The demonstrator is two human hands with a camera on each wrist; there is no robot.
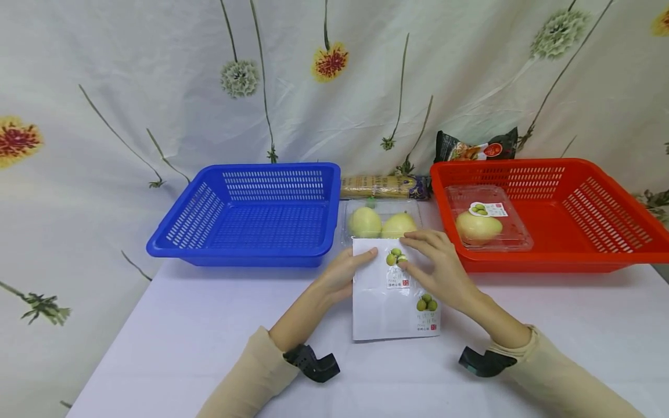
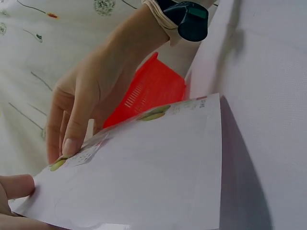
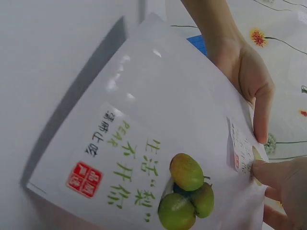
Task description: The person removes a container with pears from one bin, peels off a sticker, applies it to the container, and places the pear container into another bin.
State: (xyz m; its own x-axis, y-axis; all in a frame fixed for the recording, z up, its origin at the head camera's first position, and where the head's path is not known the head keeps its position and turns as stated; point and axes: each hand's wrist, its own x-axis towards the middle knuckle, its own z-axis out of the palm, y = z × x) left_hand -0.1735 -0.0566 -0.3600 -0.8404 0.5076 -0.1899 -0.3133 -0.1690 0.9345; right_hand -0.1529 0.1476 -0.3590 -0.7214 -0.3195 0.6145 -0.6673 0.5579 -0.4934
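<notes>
A white sheet of stickers (image 1: 384, 313) with pear pictures and printed writing is tilted up off the table. My left hand (image 1: 340, 273) grips its left edge, thumb on the front face and fingers behind. My right hand (image 1: 439, 267) is at the upper right, its thumb and fingers pinching the upper pear sticker (image 3: 241, 148), whose edge stands slightly off the sheet. The lower pear sticker (image 3: 144, 172) lies flat near the corner. Just behind the sheet is a clear box (image 1: 384, 217) holding two pale pears, its front partly hidden.
A blue basket (image 1: 243, 252) stands at the left, a red basket (image 1: 549, 258) at the right. In the red one, a clear pear box (image 1: 514, 235) bears a similar sticker. A long yellow packet (image 1: 381, 187) and a black food bag (image 1: 475, 148) lie at the back.
</notes>
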